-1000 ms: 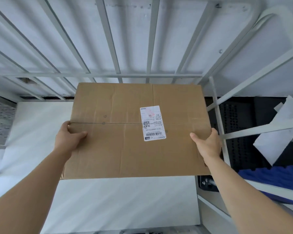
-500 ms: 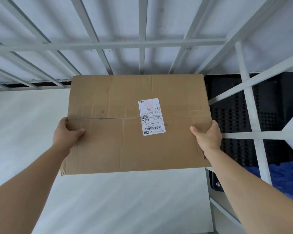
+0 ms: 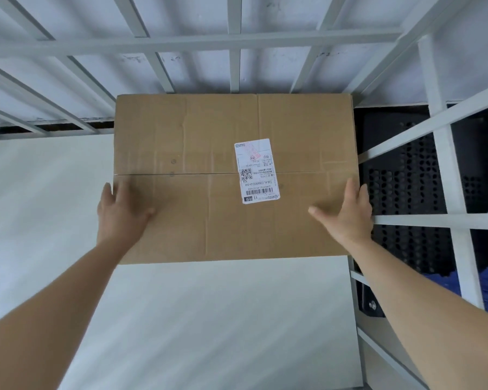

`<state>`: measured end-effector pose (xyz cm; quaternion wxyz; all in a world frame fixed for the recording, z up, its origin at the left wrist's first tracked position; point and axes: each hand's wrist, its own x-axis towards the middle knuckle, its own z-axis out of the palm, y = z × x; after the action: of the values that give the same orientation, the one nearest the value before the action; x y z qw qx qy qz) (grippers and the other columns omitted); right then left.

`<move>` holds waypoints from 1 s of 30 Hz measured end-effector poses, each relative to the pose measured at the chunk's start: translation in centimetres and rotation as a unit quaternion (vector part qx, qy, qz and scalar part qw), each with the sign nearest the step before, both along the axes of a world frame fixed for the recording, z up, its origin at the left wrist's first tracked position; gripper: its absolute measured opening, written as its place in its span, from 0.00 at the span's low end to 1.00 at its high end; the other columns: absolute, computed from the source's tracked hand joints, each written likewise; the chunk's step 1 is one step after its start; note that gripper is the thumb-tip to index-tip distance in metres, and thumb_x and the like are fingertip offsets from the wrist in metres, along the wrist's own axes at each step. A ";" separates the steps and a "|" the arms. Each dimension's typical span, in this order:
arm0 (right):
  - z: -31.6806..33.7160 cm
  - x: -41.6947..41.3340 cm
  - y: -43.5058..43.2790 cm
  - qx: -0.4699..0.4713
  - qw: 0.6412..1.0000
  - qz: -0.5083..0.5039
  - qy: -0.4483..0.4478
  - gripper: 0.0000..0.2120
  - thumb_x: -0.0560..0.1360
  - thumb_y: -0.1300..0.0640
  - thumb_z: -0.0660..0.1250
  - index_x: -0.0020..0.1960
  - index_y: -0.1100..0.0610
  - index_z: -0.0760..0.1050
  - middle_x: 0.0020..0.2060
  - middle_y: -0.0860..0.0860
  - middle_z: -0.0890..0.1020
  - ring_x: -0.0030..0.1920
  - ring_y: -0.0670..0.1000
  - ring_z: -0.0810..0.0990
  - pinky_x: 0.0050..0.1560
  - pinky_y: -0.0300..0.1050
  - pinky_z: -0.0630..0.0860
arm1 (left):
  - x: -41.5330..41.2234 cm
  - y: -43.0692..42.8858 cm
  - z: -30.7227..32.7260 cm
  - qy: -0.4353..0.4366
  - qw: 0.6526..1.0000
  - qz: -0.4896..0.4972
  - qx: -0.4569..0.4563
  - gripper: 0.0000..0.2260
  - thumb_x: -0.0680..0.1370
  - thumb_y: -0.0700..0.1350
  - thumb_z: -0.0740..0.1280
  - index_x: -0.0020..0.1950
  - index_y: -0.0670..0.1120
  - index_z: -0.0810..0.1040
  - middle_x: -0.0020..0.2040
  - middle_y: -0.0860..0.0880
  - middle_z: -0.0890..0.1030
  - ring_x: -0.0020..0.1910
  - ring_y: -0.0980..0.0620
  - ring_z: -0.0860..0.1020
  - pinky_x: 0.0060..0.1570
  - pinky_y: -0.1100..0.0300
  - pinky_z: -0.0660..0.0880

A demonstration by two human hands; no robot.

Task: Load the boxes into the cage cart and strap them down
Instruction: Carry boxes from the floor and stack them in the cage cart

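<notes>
A brown box (image 3: pixel 209 175) is set inside the white cage cart (image 3: pixel 237 43).

The box is seen in the back right corner of the cart, on the white floor (image 3: pixel 195 319), right by the back bars and the right side bars (image 3: pixel 448 164). A white label (image 3: pixel 256 170) is stuck on top. The left hand (image 3: pixel 121 212) and the right hand (image 3: pixel 347 215) are laid flat on the near half of the lid, fingers spread and nothing gripped.

Both forearms bare, no sleeves; left grip (image 3: pixel 121 212), right grip (image 3: pixel 347 215) ungloved.
</notes>
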<state>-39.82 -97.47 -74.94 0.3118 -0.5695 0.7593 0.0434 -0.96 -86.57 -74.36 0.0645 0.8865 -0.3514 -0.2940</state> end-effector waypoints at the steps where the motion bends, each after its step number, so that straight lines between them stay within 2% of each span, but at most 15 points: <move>1: 0.4 0.0 1.1 0.017 0.999 0.045 0.019 0.57 0.65 0.33 0.73 0.80 0.47 0.41 0.79 0.55 0.41 0.78 0.59 0.46 0.72 0.65 0.57 | -1.0 0.9 0.4 -0.020 0.999 -0.036 0.027 0.39 0.72 0.54 0.74 0.77 0.53 0.56 0.78 0.44 0.49 0.76 0.42 0.50 0.70 0.40 0.60; 4: 0.9 -0.4 4.1 0.065 0.977 0.181 0.095 0.65 0.56 0.28 0.75 0.79 0.45 0.38 0.77 0.55 0.32 0.77 0.60 0.35 0.73 0.66 0.54 | -3.5 3.3 0.8 -0.071 0.976 -0.173 0.113 0.54 0.63 0.66 0.74 0.79 0.57 0.46 0.78 0.47 0.35 0.77 0.47 0.37 0.72 0.41 0.52; 6: 1.0 -0.8 4.8 0.077 0.960 0.236 0.128 0.65 0.58 0.30 0.76 0.78 0.44 0.35 0.75 0.55 0.30 0.77 0.60 0.32 0.73 0.66 0.54 | -3.9 3.8 0.6 -0.082 0.964 -0.206 0.145 0.59 0.61 0.68 0.74 0.78 0.56 0.40 0.77 0.46 0.31 0.76 0.47 0.33 0.72 0.40 0.50; 9: 1.1 -0.8 3.9 0.073 0.956 0.247 0.138 0.62 0.62 0.36 0.77 0.79 0.44 0.37 0.76 0.54 0.31 0.77 0.61 0.34 0.73 0.64 0.58 | -3.9 2.9 0.6 -0.089 0.960 -0.213 0.158 0.60 0.60 0.68 0.75 0.78 0.54 0.38 0.76 0.46 0.31 0.76 0.46 0.33 0.72 0.38 0.52; 14: 1.4 -0.1 3.4 0.079 0.949 0.256 0.165 0.61 0.63 0.39 0.78 0.78 0.46 0.36 0.77 0.55 0.34 0.77 0.63 0.37 0.71 0.62 0.61 | -3.8 2.3 0.9 -0.096 0.952 -0.223 0.184 0.59 0.61 0.68 0.74 0.78 0.55 0.37 0.77 0.46 0.32 0.76 0.45 0.35 0.71 0.37 0.55; 16: 1.9 0.3 3.1 0.093 0.944 0.261 0.178 0.59 0.66 0.41 0.77 0.79 0.47 0.36 0.77 0.56 0.35 0.78 0.63 0.39 0.72 0.61 0.61 | -3.7 1.8 1.5 -0.086 0.951 -0.223 0.194 0.56 0.64 0.66 0.74 0.78 0.55 0.40 0.77 0.47 0.33 0.77 0.46 0.36 0.71 0.37 0.55; 19: 3.8 0.9 2.2 0.122 0.937 0.279 0.172 0.52 0.70 0.43 0.74 0.80 0.49 0.42 0.78 0.58 0.42 0.78 0.60 0.43 0.74 0.56 0.58 | -3.4 1.1 3.3 -0.068 0.950 -0.230 0.198 0.47 0.69 0.59 0.74 0.78 0.54 0.47 0.79 0.48 0.40 0.78 0.47 0.40 0.71 0.37 0.55; 22: 6.5 2.1 2.3 0.117 0.940 0.287 0.141 0.40 0.72 0.45 0.72 0.76 0.53 0.56 0.74 0.56 0.61 0.76 0.57 0.56 0.69 0.53 0.64 | -3.7 1.0 6.1 -0.084 0.955 -0.240 0.152 0.39 0.71 0.53 0.74 0.75 0.49 0.56 0.74 0.48 0.58 0.76 0.47 0.51 0.71 0.46 0.62; 24: 8.8 3.0 2.8 0.094 0.941 0.297 0.132 0.33 0.72 0.46 0.71 0.71 0.54 0.62 0.68 0.53 0.69 0.71 0.55 0.64 0.64 0.50 0.68 | -4.1 1.2 8.5 -0.101 0.949 -0.263 0.142 0.32 0.73 0.52 0.72 0.71 0.47 0.61 0.70 0.50 0.63 0.74 0.48 0.56 0.69 0.51 0.64; 28: 14.3 4.8 3.7 0.054 0.935 0.329 0.125 0.20 0.74 0.44 0.68 0.60 0.53 0.68 0.58 0.50 0.76 0.63 0.55 0.72 0.58 0.48 0.71 | -4.8 1.3 14.5 -0.122 0.937 -0.294 0.146 0.23 0.76 0.50 0.69 0.68 0.47 0.67 0.67 0.51 0.69 0.69 0.50 0.65 0.64 0.54 0.67; 30: 17.3 5.3 4.4 0.034 0.931 0.343 0.121 0.22 0.76 0.43 0.66 0.64 0.53 0.69 0.59 0.50 0.77 0.63 0.55 0.73 0.60 0.49 0.71 | -5.2 1.7 17.9 -0.140 0.932 -0.306 0.132 0.18 0.77 0.49 0.68 0.64 0.47 0.69 0.63 0.52 0.72 0.66 0.50 0.67 0.61 0.55 0.68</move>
<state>-34.47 -93.07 -57.61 0.2031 -0.7746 0.5480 0.2417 -6.20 -84.88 -56.48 -0.1960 0.7685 -0.5696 -0.2157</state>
